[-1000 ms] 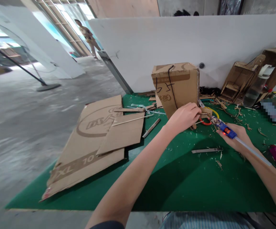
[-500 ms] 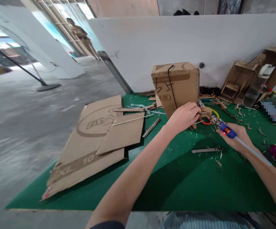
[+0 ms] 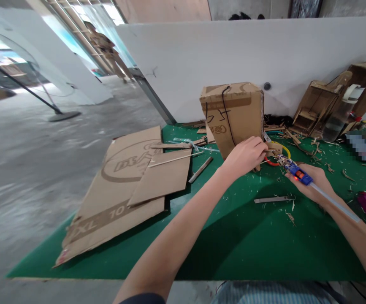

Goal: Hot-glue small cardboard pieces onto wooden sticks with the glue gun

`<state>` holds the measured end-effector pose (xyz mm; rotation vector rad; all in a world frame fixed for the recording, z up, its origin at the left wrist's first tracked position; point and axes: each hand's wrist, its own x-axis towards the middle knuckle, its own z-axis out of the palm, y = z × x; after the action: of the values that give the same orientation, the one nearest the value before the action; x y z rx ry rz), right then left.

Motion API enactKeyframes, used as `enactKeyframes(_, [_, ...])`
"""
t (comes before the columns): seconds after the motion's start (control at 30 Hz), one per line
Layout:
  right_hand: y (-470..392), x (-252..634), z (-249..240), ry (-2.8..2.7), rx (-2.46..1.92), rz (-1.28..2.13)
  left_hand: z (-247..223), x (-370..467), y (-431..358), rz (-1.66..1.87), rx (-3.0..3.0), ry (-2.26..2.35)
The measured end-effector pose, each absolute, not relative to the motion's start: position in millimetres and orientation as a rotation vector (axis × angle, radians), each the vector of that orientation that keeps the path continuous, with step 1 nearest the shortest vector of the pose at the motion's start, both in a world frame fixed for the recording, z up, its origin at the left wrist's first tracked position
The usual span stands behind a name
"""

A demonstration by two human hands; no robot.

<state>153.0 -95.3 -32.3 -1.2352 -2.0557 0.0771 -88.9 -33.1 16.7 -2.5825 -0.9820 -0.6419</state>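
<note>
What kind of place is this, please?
Probably a craft or model-making workshop. A green mat covers the table, strewn with cardboard scraps. The right hand holds a blue glue gun beside a cardboard box, and flat cardboard sheets lie to the left.

On the table, flat cardboard sheets lie left of the upright box.

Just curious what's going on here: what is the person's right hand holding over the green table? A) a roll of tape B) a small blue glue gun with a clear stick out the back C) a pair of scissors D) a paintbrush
B: the right hand grips a blue glue gun with a red light and a clear stick trailing back, its nozzle pointed toward the small cardboard piece that the left hand pinches beside the cardboard box.
</note>
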Motion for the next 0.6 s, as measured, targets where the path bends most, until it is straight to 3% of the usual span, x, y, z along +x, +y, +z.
enactKeyframes(0.6, [-94.8,152.8,-34.1,-2.079,-1.183,0.066,14.4,-86.9,-33.0,-0.664,-2.578,-0.936])
